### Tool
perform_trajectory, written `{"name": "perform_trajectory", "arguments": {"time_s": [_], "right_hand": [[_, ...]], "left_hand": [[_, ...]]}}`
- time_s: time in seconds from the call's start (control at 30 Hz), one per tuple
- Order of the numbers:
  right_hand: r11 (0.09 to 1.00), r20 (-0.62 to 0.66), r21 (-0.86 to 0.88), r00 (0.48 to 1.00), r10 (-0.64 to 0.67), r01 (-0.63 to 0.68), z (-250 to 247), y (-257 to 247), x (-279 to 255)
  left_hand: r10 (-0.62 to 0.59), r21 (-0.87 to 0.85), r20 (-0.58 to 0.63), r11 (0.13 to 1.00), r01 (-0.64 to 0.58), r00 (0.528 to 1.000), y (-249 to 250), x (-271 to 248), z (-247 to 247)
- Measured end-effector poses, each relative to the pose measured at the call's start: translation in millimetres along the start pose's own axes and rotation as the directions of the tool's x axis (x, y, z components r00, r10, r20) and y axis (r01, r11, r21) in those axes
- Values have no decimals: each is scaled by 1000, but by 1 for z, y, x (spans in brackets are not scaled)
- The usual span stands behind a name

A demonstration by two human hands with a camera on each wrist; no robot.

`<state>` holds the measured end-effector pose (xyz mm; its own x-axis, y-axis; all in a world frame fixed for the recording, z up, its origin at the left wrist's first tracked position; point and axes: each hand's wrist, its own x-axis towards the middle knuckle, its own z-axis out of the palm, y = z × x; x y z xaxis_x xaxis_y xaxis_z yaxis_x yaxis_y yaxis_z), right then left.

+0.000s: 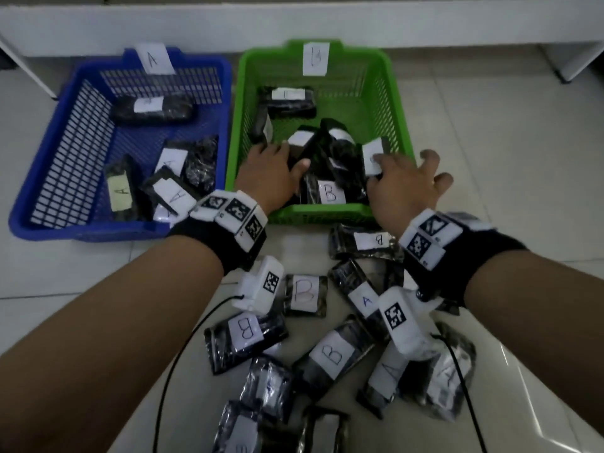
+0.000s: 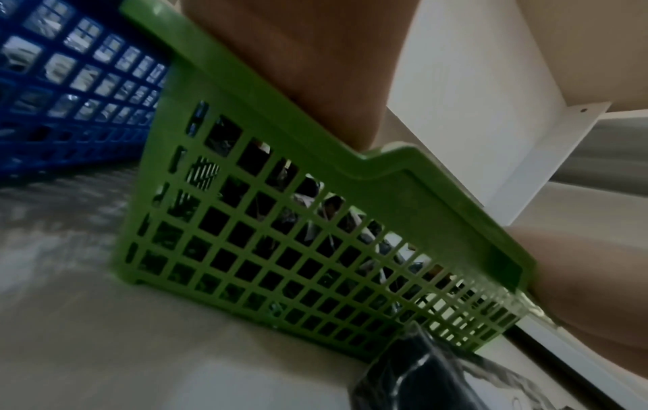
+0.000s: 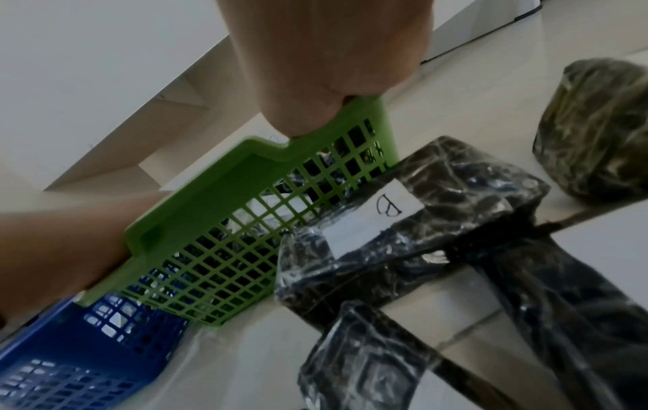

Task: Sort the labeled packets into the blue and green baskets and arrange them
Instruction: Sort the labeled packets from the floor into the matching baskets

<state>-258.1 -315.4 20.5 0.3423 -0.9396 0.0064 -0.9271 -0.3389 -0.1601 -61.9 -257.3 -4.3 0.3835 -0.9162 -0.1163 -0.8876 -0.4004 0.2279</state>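
Observation:
The green basket point(image 1: 327, 212), tagged B, holds several black packets with white labels. Both my hands are inside its near end. My left hand point(image 1: 271, 171) lies palm down on the packets, fingers reaching forward toward a packet leaning on the left wall point(image 1: 260, 125), thumb spread. My right hand point(image 1: 402, 181) pinches an upright labeled packet point(image 1: 372, 152) at the basket's right side, thumb on its label, the other fingers spread over the rim. The blue basket point(image 1: 42, 230), tagged A, holds several A packets. The wrist views show only palms above the green rim point(image 2: 420, 194) point(image 3: 210, 199).
Several loose A and B packets lie on the tiled floor in front of the baskets, such as a B packet point(image 1: 305, 294) and one point(image 3: 403, 230) against the green basket. A white bench point(image 1: 294, 24) runs behind. Black cables trail from the wrist cameras.

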Motion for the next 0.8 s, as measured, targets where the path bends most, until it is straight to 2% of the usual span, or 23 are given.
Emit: {"name": "perform_trajectory", "arguments": {"time_s": [0.07, 0.1, 0.2, 0.3, 0.37, 0.47, 0.53, 0.6, 0.67, 0.8], "right_hand": [[999, 38, -39, 999, 1, 0, -1, -2, 2], [999, 47, -52, 999, 0, 3, -2, -2, 3], [995, 47, -93, 999, -18, 22, 2, -2, 2], [997, 31, -77, 999, -25, 28, 2, -1, 3], [999, 0, -35, 1000, -29, 29, 0, 0, 1], [998, -98, 4, 993, -67, 68, -6, -4, -10], [983, -129, -3, 975, -183, 185, -15, -13, -27], [930, -125, -21, 921, -368, 368, -24, -27, -47], [845, -92, -36, 841, -534, 533, -31, -48, -74], [669, -1, -4, 669, -743, 743, -26, -88, -134]], "left_hand": [[-16, -21, 92, 1000, 18, 996, 1, -1, -1], [2, -63, 72, 998, 2, 997, 3, -1, -2], [153, -172, -69, 972, -162, 986, 7, -13, -12], [276, -161, -53, 946, -281, 960, 7, -29, -24], [357, -139, -94, 920, -367, 929, 3, -47, -31], [405, -166, -169, 887, -431, 899, -11, -86, -37], [415, -161, -183, 882, -444, 891, -24, -116, -43], [451, -103, -153, 877, -468, 879, -40, -142, -44], [471, -31, -98, 879, -475, 877, -60, -171, -42], [467, 42, 24, 883, -468, 884, -95, -232, -38]]}}
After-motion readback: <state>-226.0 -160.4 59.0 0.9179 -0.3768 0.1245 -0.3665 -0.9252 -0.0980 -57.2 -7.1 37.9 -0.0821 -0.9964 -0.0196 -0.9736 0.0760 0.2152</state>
